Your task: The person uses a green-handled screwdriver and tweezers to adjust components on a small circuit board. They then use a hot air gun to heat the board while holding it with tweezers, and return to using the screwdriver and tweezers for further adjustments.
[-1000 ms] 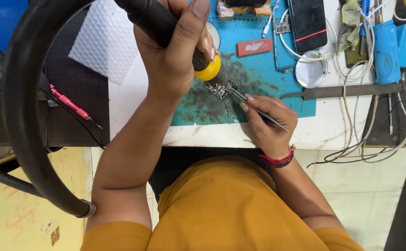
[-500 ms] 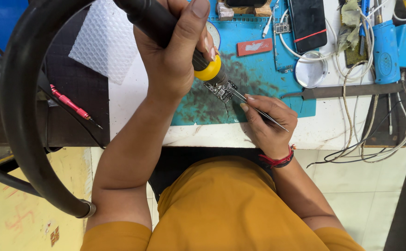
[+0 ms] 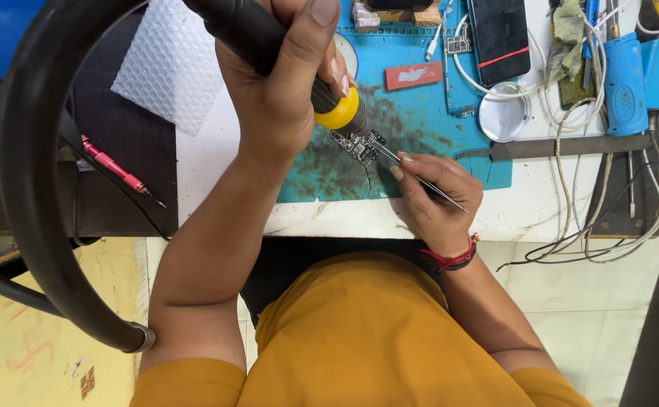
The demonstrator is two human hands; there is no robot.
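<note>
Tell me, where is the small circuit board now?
In the head view, the circuit board lies on the blue mat, near its front edge, just under the yellow-collared tool in the left hand, with the tweezers touching it.

The person wears a mustard-yellow short-sleeved shirt [image 3: 374, 339]. A red-and-black thread band [image 3: 452, 258] circles the right wrist, below the fingers [image 3: 412, 172]. Both forearms are bare.
</note>
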